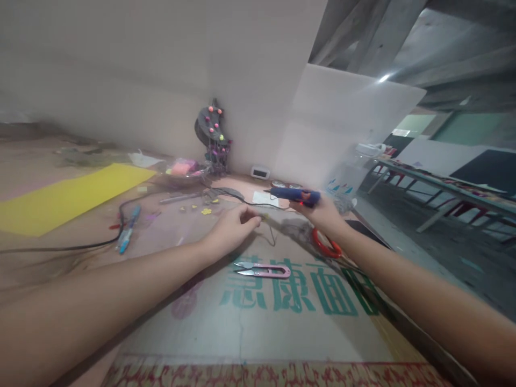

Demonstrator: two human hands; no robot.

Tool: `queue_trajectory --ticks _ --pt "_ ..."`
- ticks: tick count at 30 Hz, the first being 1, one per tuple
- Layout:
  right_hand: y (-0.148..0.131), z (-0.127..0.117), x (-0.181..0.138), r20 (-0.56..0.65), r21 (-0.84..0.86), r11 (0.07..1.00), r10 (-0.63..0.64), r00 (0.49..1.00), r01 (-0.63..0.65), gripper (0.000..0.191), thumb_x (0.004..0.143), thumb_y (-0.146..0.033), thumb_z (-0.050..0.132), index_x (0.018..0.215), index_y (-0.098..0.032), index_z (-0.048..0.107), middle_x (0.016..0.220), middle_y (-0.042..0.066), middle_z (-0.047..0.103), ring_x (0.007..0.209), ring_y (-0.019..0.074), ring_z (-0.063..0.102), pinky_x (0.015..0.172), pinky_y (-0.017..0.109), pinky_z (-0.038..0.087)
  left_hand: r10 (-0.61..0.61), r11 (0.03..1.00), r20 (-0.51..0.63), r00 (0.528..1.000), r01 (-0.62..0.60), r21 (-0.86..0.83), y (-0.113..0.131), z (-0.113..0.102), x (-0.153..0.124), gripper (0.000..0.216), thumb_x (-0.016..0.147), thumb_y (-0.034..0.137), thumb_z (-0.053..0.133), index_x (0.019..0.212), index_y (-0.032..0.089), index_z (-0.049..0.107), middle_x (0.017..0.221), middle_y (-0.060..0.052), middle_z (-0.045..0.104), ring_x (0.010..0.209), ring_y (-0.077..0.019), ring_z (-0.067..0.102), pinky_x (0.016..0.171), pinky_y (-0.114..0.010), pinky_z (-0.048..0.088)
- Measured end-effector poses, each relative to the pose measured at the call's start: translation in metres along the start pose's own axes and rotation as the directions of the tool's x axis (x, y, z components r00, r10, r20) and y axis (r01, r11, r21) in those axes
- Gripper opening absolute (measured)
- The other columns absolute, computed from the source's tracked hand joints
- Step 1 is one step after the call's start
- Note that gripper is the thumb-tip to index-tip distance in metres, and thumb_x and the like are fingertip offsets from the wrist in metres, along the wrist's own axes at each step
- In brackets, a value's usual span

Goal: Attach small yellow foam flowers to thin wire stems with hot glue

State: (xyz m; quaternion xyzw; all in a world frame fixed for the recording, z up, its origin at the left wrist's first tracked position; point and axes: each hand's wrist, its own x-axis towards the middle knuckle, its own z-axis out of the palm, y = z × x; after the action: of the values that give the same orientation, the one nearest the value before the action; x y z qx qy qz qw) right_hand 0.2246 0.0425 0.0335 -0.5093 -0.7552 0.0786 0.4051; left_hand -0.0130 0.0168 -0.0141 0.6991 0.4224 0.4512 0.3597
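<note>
My right hand [322,215] is closed round a blue glue gun [296,195] held level, its nozzle pointing left, with a black cord [133,201] trailing left over the table. My left hand [234,226] rests on the cardboard sheet [282,312], its fingers pinched on a small thin piece [264,217] just below the nozzle; I cannot make out what it is. Pink thread snips [264,270] lie on the cardboard in front of my left hand. Red-handled scissors [326,244] lie under my right wrist.
A yellow paper sheet [68,196] lies at the left, with a blue pen [129,231] near it. A wire ornament with coloured beads [213,137] stands against the wall. Small craft bits are scattered mid-table. The table edge runs along the right, with benches [443,188] beyond.
</note>
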Motion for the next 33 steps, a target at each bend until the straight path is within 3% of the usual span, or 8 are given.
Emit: queue_trajectory --ticks 4,9,14,17,20,23,28,33 --pt "0.022 0.015 0.038 0.023 -0.166 0.962 0.225 0.974 -0.218 0.031 0.072 -0.033 0.072 0.097 -0.016 0.067 0.095 0.008 0.072 0.089 0.0238 0.065 0.080 0.033 0.049 -0.015 1.000 0.007 1.000 0.015 -0.002 0.005 -0.001 -0.001 0.013 0.080 0.029 0.057 0.082 0.017 0.060 0.084 -0.003 0.068 0.077 -0.0163 0.061 0.070 -0.027 0.045" --pt "0.048 0.028 0.051 0.075 -0.203 0.941 0.291 0.954 -0.271 0.028 0.075 -0.032 0.068 0.095 -0.012 0.069 0.088 0.012 0.073 0.083 0.0252 0.067 0.076 0.035 0.050 0.003 1.000 0.013 1.000 -0.003 0.011 0.005 -0.001 -0.002 0.014 0.080 0.031 0.057 0.082 0.017 0.061 0.084 -0.003 0.068 0.077 -0.0166 0.061 0.071 -0.028 0.045" --pt "0.059 0.017 0.039 0.047 -0.215 0.949 0.245 0.968 -0.230 0.043 0.076 -0.036 0.068 0.111 -0.013 0.063 0.100 0.012 0.071 0.091 0.0241 0.065 0.083 0.035 0.048 0.020 1.000 0.022 1.000 -0.020 -0.006 0.002 0.000 -0.002 0.016 0.081 0.032 0.057 0.083 0.017 0.062 0.085 -0.003 0.067 0.078 -0.0163 0.061 0.072 -0.028 0.046" --pt "0.054 0.005 0.021 -0.125 -0.236 0.960 0.123 0.984 -0.150 0.051 0.079 -0.040 0.062 0.120 -0.011 0.056 0.113 0.017 0.065 0.102 0.0266 0.060 0.089 0.041 0.045 0.016 1.000 0.016 1.000 -0.016 -0.005 0.003 0.000 -0.003 0.015 0.081 0.032 0.057 0.083 0.017 0.061 0.085 -0.003 0.067 0.078 -0.0163 0.061 0.072 -0.028 0.046" --pt "0.029 0.000 -0.002 -0.251 -0.190 0.980 0.007 0.968 -0.056 0.038 0.081 -0.046 0.060 0.101 -0.015 0.060 0.102 0.012 0.066 0.095 0.0254 0.059 0.085 0.042 0.046 0.021 1.000 0.020 1.000 -0.021 -0.004 0.005 0.000 -0.004 0.016 0.082 0.032 0.057 0.083 0.017 0.061 0.086 -0.003 0.068 0.078 -0.0164 0.061 0.071 -0.028 0.046" --pt "-0.012 0.006 -0.027 -0.043 0.163 0.979 0.127 0.991 -0.119 0.032 0.083 -0.050 0.057 0.090 -0.019 0.056 0.085 0.004 0.064 0.065 0.0140 0.057 0.060 0.028 0.049 0.050 0.998 0.025 0.998 -0.051 0.024 0.006 0.000 -0.005 0.017 0.082 0.033 0.057 0.083 0.017 0.061 0.084 -0.003 0.067 0.077 -0.0165 0.060 0.070 -0.028 0.045" --pt "-0.062 0.027 -0.053 0.405 0.540 0.692 0.285 0.869 -0.479 0.042 0.074 -0.046 0.069 0.096 -0.024 0.040 0.076 -0.005 0.060 0.040 0.0079 0.048 0.034 0.021 0.037 0.078 0.993 0.020 0.997 -0.079 0.087 0.010 -0.002 -0.007 0.018 0.083 0.034 0.055 0.083 0.017 0.061 0.082 -0.002 0.066 0.076 -0.0165 0.059 0.069 -0.028 0.043" --pt "-0.058 0.028 -0.055 0.395 0.463 0.775 0.255 0.883 -0.431 0.030 0.075 -0.037 0.067 0.093 -0.021 0.049 0.056 -0.009 0.051 0.044 0.0089 0.048 0.042 0.021 0.041 0.057 0.993 0.017 0.998 -0.058 0.107 0.012 -0.002 -0.008 0.017 0.082 0.033 0.056 0.080 0.017 0.061 0.083 -0.003 0.067 0.076 -0.0169 0.059 0.068 -0.028 0.043"
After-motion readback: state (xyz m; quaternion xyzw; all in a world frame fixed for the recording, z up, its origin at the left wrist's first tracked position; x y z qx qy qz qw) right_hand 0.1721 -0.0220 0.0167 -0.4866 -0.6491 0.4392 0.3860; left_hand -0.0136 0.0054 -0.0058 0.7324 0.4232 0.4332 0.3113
